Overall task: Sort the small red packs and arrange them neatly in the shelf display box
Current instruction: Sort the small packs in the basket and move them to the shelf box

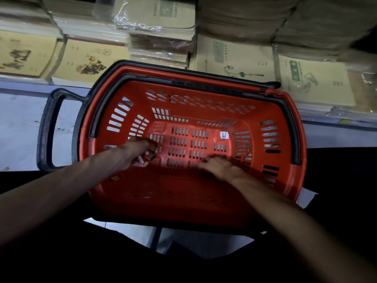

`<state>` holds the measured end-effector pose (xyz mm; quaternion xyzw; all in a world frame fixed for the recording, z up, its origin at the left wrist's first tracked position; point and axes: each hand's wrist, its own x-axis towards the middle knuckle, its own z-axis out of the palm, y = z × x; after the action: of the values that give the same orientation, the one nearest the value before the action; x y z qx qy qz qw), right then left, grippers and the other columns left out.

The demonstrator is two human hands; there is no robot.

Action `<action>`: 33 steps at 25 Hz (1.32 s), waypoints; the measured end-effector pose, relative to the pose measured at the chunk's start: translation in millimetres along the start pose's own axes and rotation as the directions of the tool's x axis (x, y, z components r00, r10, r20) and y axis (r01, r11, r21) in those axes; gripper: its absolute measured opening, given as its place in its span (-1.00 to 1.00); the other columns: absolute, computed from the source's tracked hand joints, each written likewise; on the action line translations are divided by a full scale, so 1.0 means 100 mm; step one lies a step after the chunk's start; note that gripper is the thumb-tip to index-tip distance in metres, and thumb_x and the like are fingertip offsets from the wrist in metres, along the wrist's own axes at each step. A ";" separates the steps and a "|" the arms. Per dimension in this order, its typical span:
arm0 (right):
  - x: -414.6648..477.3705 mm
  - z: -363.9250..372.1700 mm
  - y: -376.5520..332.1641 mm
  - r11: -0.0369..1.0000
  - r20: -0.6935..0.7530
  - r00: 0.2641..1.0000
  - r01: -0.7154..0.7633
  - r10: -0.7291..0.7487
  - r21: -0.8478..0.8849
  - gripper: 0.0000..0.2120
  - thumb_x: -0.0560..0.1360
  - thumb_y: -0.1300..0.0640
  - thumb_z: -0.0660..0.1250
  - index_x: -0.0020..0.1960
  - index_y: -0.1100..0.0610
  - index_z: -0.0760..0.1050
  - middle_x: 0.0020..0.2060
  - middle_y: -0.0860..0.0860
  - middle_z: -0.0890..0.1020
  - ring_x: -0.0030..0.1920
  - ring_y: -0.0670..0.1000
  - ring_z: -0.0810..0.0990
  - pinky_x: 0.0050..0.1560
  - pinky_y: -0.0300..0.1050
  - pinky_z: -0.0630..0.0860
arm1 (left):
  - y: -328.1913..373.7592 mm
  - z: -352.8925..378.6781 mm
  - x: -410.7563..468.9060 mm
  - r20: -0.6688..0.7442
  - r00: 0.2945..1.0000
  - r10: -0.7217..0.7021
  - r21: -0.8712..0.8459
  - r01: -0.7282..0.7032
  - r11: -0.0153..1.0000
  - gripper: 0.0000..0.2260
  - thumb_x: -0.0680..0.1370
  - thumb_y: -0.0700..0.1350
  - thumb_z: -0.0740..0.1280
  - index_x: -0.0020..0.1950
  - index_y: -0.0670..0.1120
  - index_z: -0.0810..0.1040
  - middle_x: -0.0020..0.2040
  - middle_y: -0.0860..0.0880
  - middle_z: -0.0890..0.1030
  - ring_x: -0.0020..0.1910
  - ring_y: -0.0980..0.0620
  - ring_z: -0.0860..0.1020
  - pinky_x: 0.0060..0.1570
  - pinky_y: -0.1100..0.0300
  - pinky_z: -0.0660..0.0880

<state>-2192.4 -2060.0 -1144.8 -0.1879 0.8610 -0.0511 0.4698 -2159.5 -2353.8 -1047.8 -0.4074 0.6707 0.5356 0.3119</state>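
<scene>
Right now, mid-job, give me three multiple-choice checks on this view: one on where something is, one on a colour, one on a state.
1. Where is the white sticker?
A. On the basket floor
B. On the black handle
C. On a notebook stack

2. What colour is the basket?
A. Blue
B. Red
C. Green

3. What is the left hand doing?
A. Resting flat and empty on the shelf
B. Closed around small packs inside the basket
C. Gripping the black handle

Answers:
1. A: the sticker sits on the floor, right of centre.
2. B: walls and floor are red, with black handles.
3. B: its fingers curl over small items near the floor; the right hand is blurred, so its grip cannot be told.
</scene>
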 end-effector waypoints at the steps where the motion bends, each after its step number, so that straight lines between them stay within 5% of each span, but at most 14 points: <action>1: -0.02 0.02 0.05 1.000 -0.078 0.997 0.007 -0.005 0.019 -0.51 0.55 0.11 0.36 0.46 -0.04 0.40 0.37 0.12 0.53 0.38 0.17 0.51 0.40 -0.02 0.38 | 0.01 0.00 0.00 0.001 1.000 0.002 0.002 -0.002 1.000 -0.87 0.57 -0.20 0.40 0.08 -0.06 0.69 -0.20 -0.08 0.57 -0.38 0.04 0.48 -0.55 0.26 0.53; 5: 0.00 0.04 0.15 0.979 -0.245 0.966 -0.036 0.085 0.200 -0.45 0.33 0.24 0.53 0.28 0.01 0.50 0.16 0.03 0.65 0.17 0.09 0.62 0.08 -0.30 0.39 | 0.03 0.01 -0.03 0.011 1.000 0.000 -0.014 0.001 1.000 -0.89 0.59 -0.20 0.38 0.05 -0.04 0.68 -0.17 -0.08 0.54 -0.38 0.03 0.45 -0.56 0.27 0.52; 10: 0.09 0.03 0.09 0.865 -0.320 0.919 -0.043 0.231 0.500 -0.51 0.32 0.29 0.57 0.18 0.01 0.54 -0.07 -0.09 0.60 -0.07 -0.02 0.61 -0.16 -0.32 0.43 | 0.04 0.02 -0.07 0.007 1.000 0.015 -0.010 -0.015 1.000 -0.86 0.60 -0.20 0.38 0.13 -0.11 0.66 -0.16 -0.09 0.56 -0.46 0.05 0.52 -0.56 0.28 0.53; 14: 0.11 -0.02 -0.05 0.823 -0.379 0.891 0.011 0.250 0.568 -0.52 0.27 0.25 0.57 0.10 -0.07 0.54 -0.08 -0.10 0.63 -0.06 -0.01 0.62 -0.07 -0.21 0.53 | 0.09 0.05 -0.07 0.028 1.000 0.006 -0.019 -0.006 1.000 -0.95 0.55 -0.15 0.45 -0.02 -0.10 0.65 -0.23 -0.06 0.57 -0.38 0.05 0.52 -0.53 0.29 0.53; 17: 0.02 -0.18 -0.35 0.803 -0.495 0.862 0.216 0.111 0.556 -0.54 0.26 0.30 0.55 0.02 -0.08 0.50 -0.14 -0.17 0.62 -0.06 -0.06 0.60 0.03 -0.13 0.54 | 0.15 0.07 -0.08 0.141 0.988 -0.061 -0.119 0.078 0.990 -0.92 0.53 -0.08 0.44 -0.05 -0.07 0.69 -0.22 -0.02 0.63 -0.33 0.07 0.57 -0.50 0.27 0.54; 21: -0.27 -0.64 -0.97 0.692 -0.601 0.787 0.512 -0.142 0.508 -0.60 0.29 0.39 0.49 0.01 0.07 0.48 -0.11 -0.12 0.58 0.00 -0.13 0.58 0.07 -0.27 0.43 | 0.27 0.05 -0.10 0.222 0.972 -0.081 -0.277 0.143 0.950 -0.87 0.57 -0.10 0.36 0.07 -0.08 0.64 -0.20 -0.03 0.63 -0.29 0.06 0.59 -0.38 0.22 0.56; 24: -0.52 -0.91 -1.33 0.692 -0.649 0.696 0.631 -0.307 0.351 -0.60 0.29 0.35 0.48 0.00 0.01 0.46 -0.13 -0.13 0.57 -0.06 -0.11 0.57 0.03 -0.19 0.46 | 0.35 0.00 -0.15 0.253 0.965 -0.060 -0.394 0.160 0.905 -0.89 0.61 -0.09 0.28 -0.03 -0.11 0.55 -0.28 -0.07 0.64 -0.31 0.01 0.61 -0.23 0.13 0.55; 28: -0.68 -0.97 -1.53 0.802 -0.591 0.595 0.576 -0.545 -0.161 -0.58 0.35 0.29 0.43 0.14 -0.01 0.48 0.04 -0.08 0.54 0.07 -0.01 0.54 0.10 -0.09 0.53 | 0.40 -0.02 -0.24 0.351 0.936 0.010 -0.473 0.168 0.865 -0.76 0.60 0.05 0.29 0.01 -0.10 0.61 -0.16 -0.12 0.66 -0.17 -0.09 0.65 -0.11 -0.02 0.62; 33: -0.74 -1.01 -1.70 0.822 -0.594 0.633 0.563 -0.496 -0.085 -0.48 0.39 0.41 0.37 0.26 0.01 0.46 0.20 -0.04 0.45 0.12 0.00 0.54 0.05 -0.11 0.54 | 0.45 -0.02 -0.36 0.394 0.917 0.059 -0.551 0.184 0.814 -0.69 0.56 0.02 0.24 -0.25 -0.12 0.62 -0.32 -0.08 0.60 -0.35 -0.04 0.62 -0.24 0.10 0.61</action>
<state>-2193.6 -2198.6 -985.8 -0.3808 0.8652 -0.2894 0.1507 -2181.5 -2344.0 -995.4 -0.3887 0.3860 0.7732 0.3193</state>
